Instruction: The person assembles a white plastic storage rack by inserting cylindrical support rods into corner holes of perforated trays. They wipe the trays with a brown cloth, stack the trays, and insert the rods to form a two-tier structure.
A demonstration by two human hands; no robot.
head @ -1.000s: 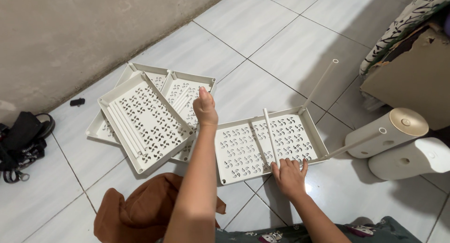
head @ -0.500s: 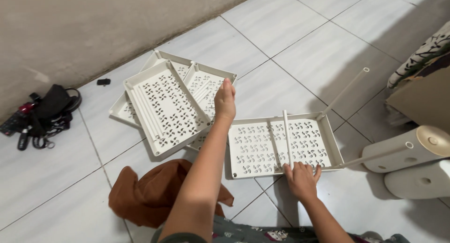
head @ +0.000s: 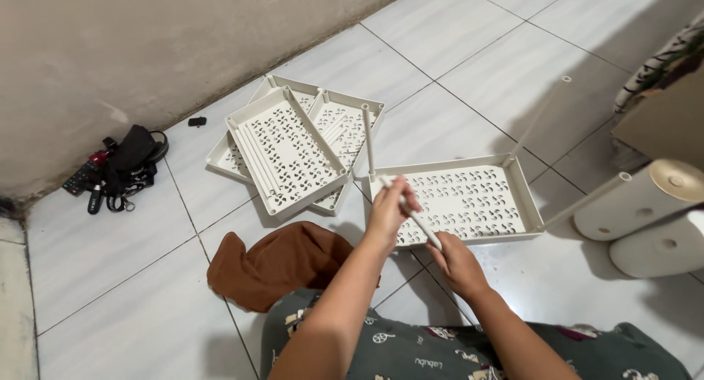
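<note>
The left hand (head: 391, 208) is curled shut around the upper end of a thin white plastic rod (head: 412, 214); the right hand (head: 453, 261) pinches its lower end. The rod hangs slanted just above the near edge of a perforated white plastic shelf tray (head: 469, 204) on the tiled floor (head: 469, 65). It looks light, stiff and smooth, best gripped near both ends.

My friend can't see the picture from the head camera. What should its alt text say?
Two bare hands, left hand and right hand, hold a thin white rod over a white perforated tray on a tiled floor. More stacked trays lie beside a brown cloth.
</note>
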